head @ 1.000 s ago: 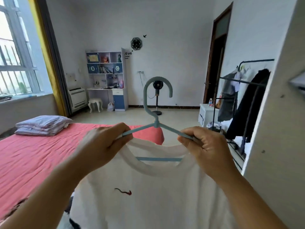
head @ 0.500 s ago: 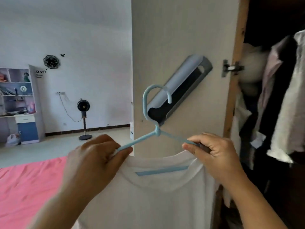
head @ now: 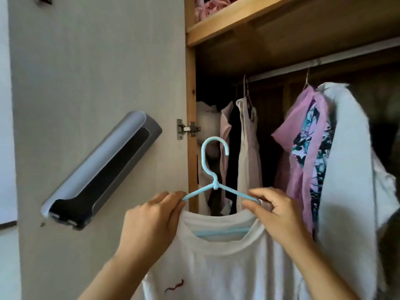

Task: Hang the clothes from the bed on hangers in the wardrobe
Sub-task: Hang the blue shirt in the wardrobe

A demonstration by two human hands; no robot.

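A white cotton T-shirt (head: pixel 218 263) with a round ribbed collar hangs on a light blue plastic hanger (head: pixel 215 172) in the lower middle of the frame, held up in front of the open wardrobe. The left hand (head: pixel 151 221) grips the left arm of the hanger together with the shirt's shoulder, thumb and fingers closed over both. The right hand (head: pixel 272 215) pinches the right arm of the hanger at the other shoulder, its fingers curled round the thin bar. The hanger's hook stands upright and free in the centre of the frame, well below the pale metal wardrobe rail (head: pixel 324 63) that runs across the upper right. A small dark red mark (head: pixel 174 286) sits on the shirt's chest near the bottom edge.

Behind the hook, clothes already hang from the rail: a pale pink sleeveless top (head: pixel 249 148) in the middle, a lilac garment with a dark floral print (head: pixel 309 144) to its right, and a white garment (head: pixel 346 159) at the far right. Above them, a light wooden shelf (head: pixel 227 20) crosses the top of the frame, with crumpled pink fabric (head: pixel 207 7) lying on it at the upper middle.

The grey inner face of the open wardrobe door (head: pixel 97 72) fills the left half of the frame. A long grey and black plastic holder (head: pixel 101 169) is fixed on it at a slant, and a metal hinge (head: pixel 186 128) joins the door to the wooden frame just left of centre.
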